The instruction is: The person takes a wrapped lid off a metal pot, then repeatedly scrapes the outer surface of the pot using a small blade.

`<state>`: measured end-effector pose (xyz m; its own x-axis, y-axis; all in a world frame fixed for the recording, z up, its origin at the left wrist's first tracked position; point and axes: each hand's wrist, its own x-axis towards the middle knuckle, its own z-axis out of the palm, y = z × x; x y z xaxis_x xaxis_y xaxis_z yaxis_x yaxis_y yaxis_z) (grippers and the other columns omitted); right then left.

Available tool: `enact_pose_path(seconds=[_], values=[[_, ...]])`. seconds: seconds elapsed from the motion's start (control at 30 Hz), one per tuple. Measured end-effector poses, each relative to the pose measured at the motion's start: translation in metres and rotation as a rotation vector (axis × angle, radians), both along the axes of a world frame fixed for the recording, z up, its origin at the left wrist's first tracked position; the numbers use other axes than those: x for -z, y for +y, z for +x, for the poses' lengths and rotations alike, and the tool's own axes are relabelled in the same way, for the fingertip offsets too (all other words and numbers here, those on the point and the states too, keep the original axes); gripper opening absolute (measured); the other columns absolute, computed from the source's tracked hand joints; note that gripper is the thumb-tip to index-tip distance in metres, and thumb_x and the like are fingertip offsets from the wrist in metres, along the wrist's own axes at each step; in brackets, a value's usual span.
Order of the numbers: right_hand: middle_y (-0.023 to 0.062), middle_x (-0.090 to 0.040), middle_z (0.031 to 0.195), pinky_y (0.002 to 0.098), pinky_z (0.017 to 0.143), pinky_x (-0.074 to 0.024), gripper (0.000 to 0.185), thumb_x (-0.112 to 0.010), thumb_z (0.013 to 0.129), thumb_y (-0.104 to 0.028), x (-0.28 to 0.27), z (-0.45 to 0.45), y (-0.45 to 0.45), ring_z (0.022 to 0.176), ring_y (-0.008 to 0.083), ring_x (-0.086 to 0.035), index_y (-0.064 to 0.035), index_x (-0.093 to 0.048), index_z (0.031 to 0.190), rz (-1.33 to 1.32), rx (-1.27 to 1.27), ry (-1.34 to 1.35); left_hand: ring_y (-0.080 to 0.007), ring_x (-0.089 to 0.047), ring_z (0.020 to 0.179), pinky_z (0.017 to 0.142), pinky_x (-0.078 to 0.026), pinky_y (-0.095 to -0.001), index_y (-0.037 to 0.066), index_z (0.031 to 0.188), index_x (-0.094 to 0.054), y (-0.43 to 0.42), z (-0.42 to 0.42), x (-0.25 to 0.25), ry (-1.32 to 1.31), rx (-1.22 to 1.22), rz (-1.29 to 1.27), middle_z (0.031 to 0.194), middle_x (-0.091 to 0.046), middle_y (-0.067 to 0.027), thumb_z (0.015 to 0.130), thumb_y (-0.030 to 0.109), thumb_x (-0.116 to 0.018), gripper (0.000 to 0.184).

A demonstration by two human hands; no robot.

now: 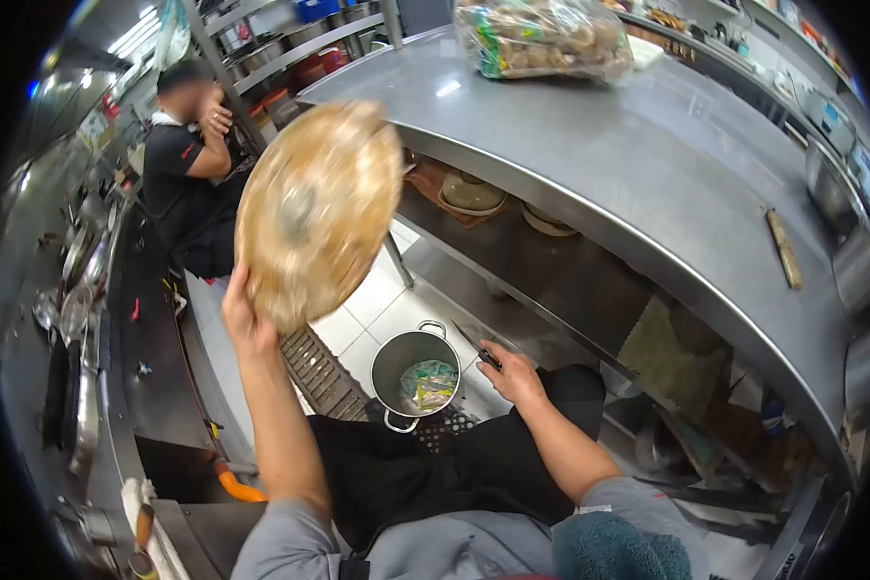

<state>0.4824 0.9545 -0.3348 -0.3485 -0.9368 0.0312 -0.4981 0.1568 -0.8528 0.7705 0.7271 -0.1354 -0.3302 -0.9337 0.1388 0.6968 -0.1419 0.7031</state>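
Observation:
My left hand (248, 314) grips the lower left edge of a large round tan disc (333, 208), raised in front of me on the left. Motion smears its surface, so I cannot tell its exact kind. My right hand (514, 377) is closed around the dark handle of a knife (469, 338), whose narrow blade points up and left. Between my knees on the floor stands a metal pot (385, 367) with two loop handles. Crumpled plastic packaging (433, 385), clear with green and yellow print, lies inside it.
A steel counter (590, 145) runs along the right, bearing a bag of brown produce (556, 43) and a thin stick-like object (784, 249). Lidded pots (472, 191) sit on its undershelf. A person (188, 164) in black sits at the back left. Ladles (75, 309) hang left.

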Motion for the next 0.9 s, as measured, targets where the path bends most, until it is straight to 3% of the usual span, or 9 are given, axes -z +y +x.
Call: enact_pose_path(seconds=[0.27, 0.4, 0.5, 0.57, 0.67, 0.7, 0.8, 0.87, 0.9], values=[[0.0232, -0.063, 0.101, 0.0427, 0.085, -0.0476, 0.038, -0.065, 0.081, -0.024, 0.013, -0.003, 0.001, 0.098, 0.0392, -0.060, -0.0078, -0.061, 0.115, 0.045, 0.029, 0.212, -0.0234, -0.062, 0.094, 0.084, -0.050, -0.0364, -0.004, 0.109, -0.057, 0.050, -0.197, -0.109, 0.063, 0.283, -0.229, 0.102, -0.064, -0.0140, 0.090, 0.016, -0.056, 0.028], [0.0219, -0.065, 0.098, 0.0401, 0.080, -0.0495, 0.038, -0.067, 0.081, -0.018, 0.015, 0.000, 0.008, 0.092, 0.0377, -0.062, -0.0077, -0.060, 0.117, 0.072, 0.076, 0.167, -0.0242, -0.062, 0.088, 0.075, -0.053, -0.0351, -0.006, 0.101, -0.060, -0.017, -0.275, -0.065, 0.053, 0.712, -0.484, 0.101, -0.062, -0.0167, 0.085, 0.015, -0.061, 0.026], [0.0203, -0.067, 0.095, 0.0374, 0.077, -0.0498, 0.040, -0.066, 0.081, -0.019, 0.022, -0.005, 0.012, 0.088, 0.0337, -0.066, -0.0066, -0.059, 0.119, 0.018, 0.088, 0.040, -0.0221, -0.063, 0.081, 0.068, -0.054, -0.0278, -0.010, 0.105, -0.056, 0.050, -0.180, -0.093, -0.400, 0.277, -0.611, 0.096, -0.060, -0.0184, 0.087, 0.016, -0.059, 0.032], [0.0069, -0.064, 0.074, 0.0260, 0.049, -0.0425, 0.041, -0.067, 0.082, -0.014, 0.020, -0.008, 0.012, 0.050, 0.0090, -0.049, -0.0061, -0.059, 0.122, 0.012, 0.093, 0.066, -0.0213, -0.063, 0.082, 0.069, -0.054, -0.0278, -0.009, 0.111, -0.054, 0.037, -0.155, -0.062, -0.421, 0.303, -0.678, 0.098, -0.059, -0.0160, 0.089, 0.021, -0.058, 0.037], [0.0058, -0.063, 0.073, 0.0241, 0.048, -0.0401, 0.042, -0.067, 0.082, -0.014, 0.005, -0.002, 0.007, 0.050, 0.0080, -0.049, -0.0048, -0.058, 0.123, 0.085, 0.106, -0.100, -0.0255, -0.064, 0.092, 0.072, -0.055, -0.0341, -0.003, 0.127, -0.045, 0.015, -0.108, 0.011, -0.594, 0.402, -0.459, 0.103, -0.059, -0.0139, 0.089, 0.029, -0.062, 0.053], [0.0052, -0.063, 0.073, 0.0237, 0.048, -0.0395, 0.043, -0.067, 0.083, -0.014, 0.005, -0.001, 0.005, 0.051, 0.0078, -0.049, -0.0051, -0.057, 0.124, 0.085, 0.111, -0.157, -0.0219, -0.064, 0.096, 0.085, -0.050, -0.0372, -0.001, 0.119, -0.055, 0.006, -0.097, 0.051, -0.791, 0.346, -0.468, 0.107, -0.064, -0.0122, 0.092, 0.025, -0.055, 0.038], [0.0045, -0.063, 0.075, 0.0221, 0.046, -0.0377, 0.044, -0.066, 0.083, -0.014, 0.005, 0.001, -0.002, 0.052, 0.0073, -0.049, -0.0050, -0.056, 0.125, 0.120, 0.105, -0.182, -0.0197, -0.066, 0.086, 0.071, -0.055, -0.0324, 0.000, 0.116, -0.059, -0.022, -0.063, 0.170, -1.158, 0.217, -0.097, 0.096, -0.067, -0.0140, 0.084, 0.027, -0.064, 0.042], [0.0044, -0.064, 0.075, 0.0217, 0.045, -0.0373, 0.045, -0.066, 0.083, -0.014, 0.003, 0.003, -0.006, 0.052, 0.0071, -0.049, -0.0049, -0.056, 0.125, 0.135, 0.103, -0.201, -0.0218, -0.068, 0.084, 0.072, -0.055, -0.0356, -0.001, 0.104, -0.066, -0.055, -0.032, 0.275, -1.711, 0.163, -0.294, 0.099, -0.067, -0.0205, 0.077, 0.035, -0.061, 0.045], [0.0048, -0.063, 0.072, 0.0240, 0.050, -0.0414, 0.045, -0.066, 0.082, -0.016, -0.001, 0.005, -0.007, 0.052, 0.0088, -0.052, -0.0059, -0.057, 0.125, 0.145, 0.108, -0.203, -0.0239, -0.068, 0.077, 0.070, -0.055, -0.0347, 0.000, 0.094, -0.070, -0.054, -0.024, 0.294, -1.920, 0.291, -0.141, 0.094, -0.067, -0.0219, 0.077, 0.036, -0.058, 0.042]])
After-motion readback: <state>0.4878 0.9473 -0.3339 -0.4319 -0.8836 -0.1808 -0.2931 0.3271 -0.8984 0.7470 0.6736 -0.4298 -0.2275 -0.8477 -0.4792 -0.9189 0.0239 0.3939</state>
